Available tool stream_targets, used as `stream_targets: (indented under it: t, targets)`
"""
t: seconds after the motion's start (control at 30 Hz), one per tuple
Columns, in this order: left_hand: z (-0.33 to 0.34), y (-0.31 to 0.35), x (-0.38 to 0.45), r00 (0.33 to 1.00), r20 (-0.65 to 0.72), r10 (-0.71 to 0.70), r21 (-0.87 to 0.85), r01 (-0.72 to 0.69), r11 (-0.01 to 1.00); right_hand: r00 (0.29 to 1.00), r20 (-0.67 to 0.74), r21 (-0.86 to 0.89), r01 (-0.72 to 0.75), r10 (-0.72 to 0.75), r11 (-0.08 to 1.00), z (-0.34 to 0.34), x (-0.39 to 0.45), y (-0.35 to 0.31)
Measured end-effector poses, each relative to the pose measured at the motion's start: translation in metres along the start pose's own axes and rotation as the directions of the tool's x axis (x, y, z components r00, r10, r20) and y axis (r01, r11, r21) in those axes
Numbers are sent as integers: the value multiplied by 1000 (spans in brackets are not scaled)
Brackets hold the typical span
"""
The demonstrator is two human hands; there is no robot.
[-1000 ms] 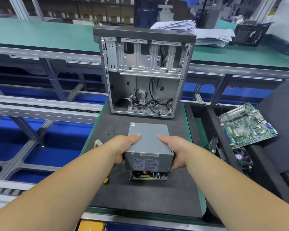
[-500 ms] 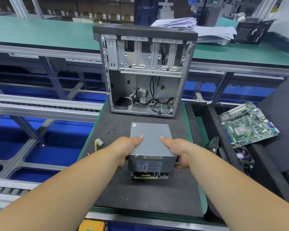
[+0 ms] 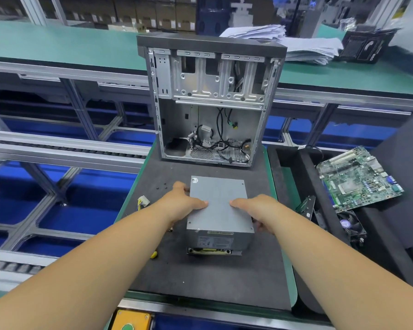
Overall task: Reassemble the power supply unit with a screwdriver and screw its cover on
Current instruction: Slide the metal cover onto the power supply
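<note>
Grey power supply cover (image 3: 218, 203) is being gripped by the left hand (image 3: 181, 203) and right hand (image 3: 255, 210) (thumbs lying on top), near the open computer case (image 3: 210, 103).

An open computer case (image 3: 210, 103) is seen standing upright at the far end of a dark mat (image 3: 208, 277); black cables (image 3: 221, 145) are gathered at its bottom. To the right, a green motherboard (image 3: 358, 178) is laid tilted on a black tray (image 3: 312, 177), and a small fan (image 3: 352, 225) is placed just below it. Behind the case, a stack of white papers (image 3: 284, 41) is kept on a green bench (image 3: 57, 44). A white connector (image 3: 143, 201) with coloured wires is seen at the left edge of the mat. An orange box (image 3: 131, 320) is partly visible at the bottom edge.
</note>
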State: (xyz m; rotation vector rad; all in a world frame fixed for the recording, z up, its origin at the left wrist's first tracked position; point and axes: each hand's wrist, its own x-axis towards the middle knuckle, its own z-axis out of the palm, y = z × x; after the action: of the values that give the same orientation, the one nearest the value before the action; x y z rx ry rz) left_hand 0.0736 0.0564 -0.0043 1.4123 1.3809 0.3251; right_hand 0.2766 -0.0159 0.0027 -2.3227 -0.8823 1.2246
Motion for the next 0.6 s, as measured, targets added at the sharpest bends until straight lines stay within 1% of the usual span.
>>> stream_targets:
  t: [0.03,0.07,0.1,0.13,0.2,0.23,0.27,0.3,0.33,0.37,0.4,0.43,0.47,0.5,0.53,0.6]
  targets:
    - [0,3,2,999,-26,24,46,-22,999,996,-76,-130,28,-38,991,-5,1,-3]
    - [2,5,6,997,-56,57,106,-51,993,989,-128,-213,51,-80,976,-7,4,-6]
    - [4,7,9,992,-86,92,174,-76,982,982,-151,-240,74,-112,968,-6,8,-8]
    - [8,9,13,988,-105,116,232,-89,969,977,-164,-222,96,-134,970,-4,12,-10]
    - [16,12,20,985,-112,130,286,-94,954,962,-205,-179,145,-181,973,3,18,-16]
    - [20,13,22,983,-119,142,298,-101,949,946,-228,-199,188,-232,962,7,19,-19]
    - [21,13,24,975,-141,172,308,-122,943,913,-257,-251,254,-317,934,10,18,-23]
    - [22,12,26,959,-171,226,327,-161,931,856,-285,-325,337,-432,884,12,16,-28]
    - [22,10,28,938,-190,290,362,-208,909,781,-292,-409,420,-553,810,15,14,-32]
    - [22,7,30,922,-174,346,410,-252,877,712,-254,-502,482,-655,718,20,13,-34]
    - [22,4,32,918,-125,376,440,-288,850,677,-174,-592,509,-715,625,27,12,-34]
    - [23,1,32,924,-67,376,438,-311,844,687,-83,-652,510,-722,561,37,12,-30]
    - [26,-2,32,929,-23,369,430,-324,843,729,-16,-678,496,-684,543,46,13,-26]
    - [29,-5,32,926,-4,378,438,-338,833,764,13,-680,480,-645,554,52,13,-20]
    - [32,-7,32,919,-2,393,448,-351,822,780,13,-670,472,-626,573,55,15,-17]
    - [32,-8,35,918,0,397,418,-360,834,787,14,-657,472,-617,587,55,18,-16]
